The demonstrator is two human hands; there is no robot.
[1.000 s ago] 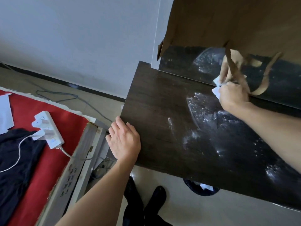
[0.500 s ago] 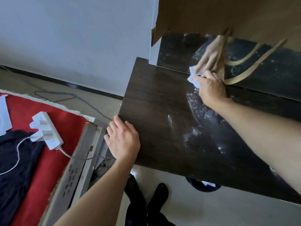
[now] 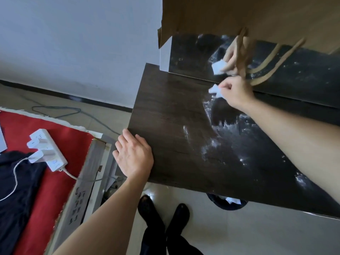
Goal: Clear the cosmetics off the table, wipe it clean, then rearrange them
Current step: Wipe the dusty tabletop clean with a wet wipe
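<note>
The dark wood table (image 3: 169, 111) shows wet, soapy smears across its middle and right. My right hand (image 3: 235, 92) grips a small white tissue (image 3: 214, 90) at the back of the table, right below the mirror (image 3: 303, 74) that leans against the wall. The mirror reflects the hand and tissue. My left hand (image 3: 133, 155) lies flat with fingers spread on the table's front left corner, holding nothing. No cosmetics are on the table.
A brown paper bag (image 3: 257, 17) with hanging handles covers the mirror's top. Left of the table, a white power strip (image 3: 46, 150) lies on red cloth (image 3: 55, 181) beside dark clothing. Under the table edge stands a dark bin (image 3: 227, 202). My dark shoes are on the tiled floor.
My right hand has swept the tissue leftward along the back of the table by the mirror. The left hand has stayed on the corner.
</note>
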